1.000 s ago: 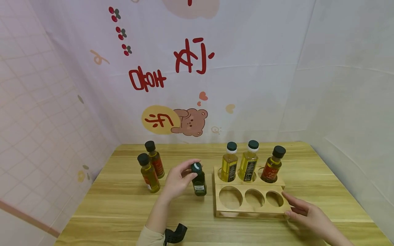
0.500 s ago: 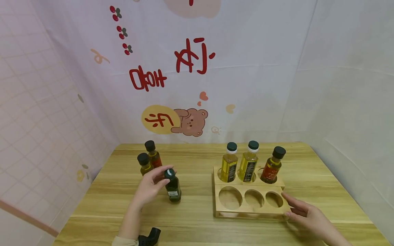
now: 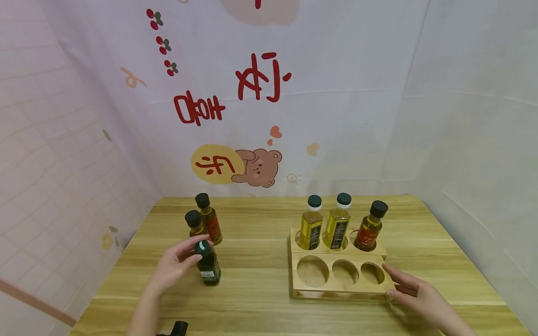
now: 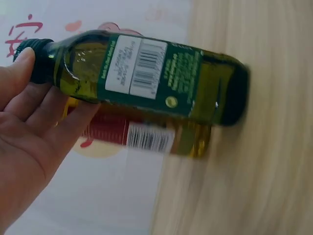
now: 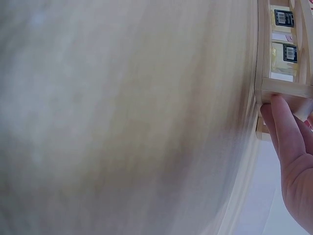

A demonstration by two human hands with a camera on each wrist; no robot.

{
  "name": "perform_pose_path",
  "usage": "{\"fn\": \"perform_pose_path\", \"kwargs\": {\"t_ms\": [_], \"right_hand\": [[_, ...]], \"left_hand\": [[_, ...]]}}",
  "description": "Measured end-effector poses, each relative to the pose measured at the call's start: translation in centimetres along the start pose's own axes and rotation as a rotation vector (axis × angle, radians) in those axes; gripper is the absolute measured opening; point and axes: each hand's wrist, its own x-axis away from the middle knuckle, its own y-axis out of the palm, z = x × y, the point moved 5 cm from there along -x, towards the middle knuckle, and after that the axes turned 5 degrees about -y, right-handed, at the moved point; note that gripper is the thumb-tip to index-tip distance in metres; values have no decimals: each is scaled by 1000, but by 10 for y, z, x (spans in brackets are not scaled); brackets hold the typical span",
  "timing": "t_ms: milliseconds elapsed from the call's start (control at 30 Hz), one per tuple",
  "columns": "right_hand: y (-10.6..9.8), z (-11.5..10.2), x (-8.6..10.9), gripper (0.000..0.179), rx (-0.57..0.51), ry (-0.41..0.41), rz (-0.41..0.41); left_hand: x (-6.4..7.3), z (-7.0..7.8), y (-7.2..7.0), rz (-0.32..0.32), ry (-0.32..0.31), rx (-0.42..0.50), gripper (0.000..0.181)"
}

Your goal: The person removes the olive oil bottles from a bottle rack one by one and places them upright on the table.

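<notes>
My left hand [image 3: 172, 267] pinches the dark green cap of a green glass olive oil bottle [image 3: 209, 270] between thumb and fingers. The bottle stands nearly upright over the left part of the table; its white barcode label faces the left wrist camera. Behind it are two black-capped oil bottles, a red-labelled one [image 3: 213, 227] and another [image 3: 196, 227] partly hidden by my hand. At the right, the fingers of my right hand [image 3: 420, 296] rest, fairly straight, against the end of a two-tier wooden bottle rack [image 3: 329, 288].
In the rack's back row stand two yellow oil bottles with green caps, a left one [image 3: 310, 231] and a middle one [image 3: 337, 228], plus a red-labelled black-capped bottle [image 3: 368, 233]. Three round holes in the front row hold nothing. A printed cloth [image 3: 349, 116] hangs behind the wooden table [image 3: 252, 261].
My left hand has carried the green bottle leftward and a little nearer, away from the rack toward the two black-capped bottles. My right hand has kept its place at the rack's end.
</notes>
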Motion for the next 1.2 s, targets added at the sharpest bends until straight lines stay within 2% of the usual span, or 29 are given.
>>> {"fn": "perform_pose_path", "kwargs": {"t_ms": [200,400,533,867,1033,1200], "right_hand": [[-1,-2,0,59,10,43,-5],[-1,-1,-1,60,27,54,-3],[-1,0,0,60,25,33,-1],[0,1,0,60,4,41,-10],[0,1,0,60,-2,28,-4],[0,2,0,60,-5,29,-4]], "left_hand": [[13,0,-16,-8,8,-3,45],[20,-4,-29,-30,8,18,44],[21,-6,-33,-43,29,8,43],[20,-6,-35,-95,8,37,49],[16,3,-35,-88,0,-6,52],[8,16,-36,-47,-46,-121,52]]}}
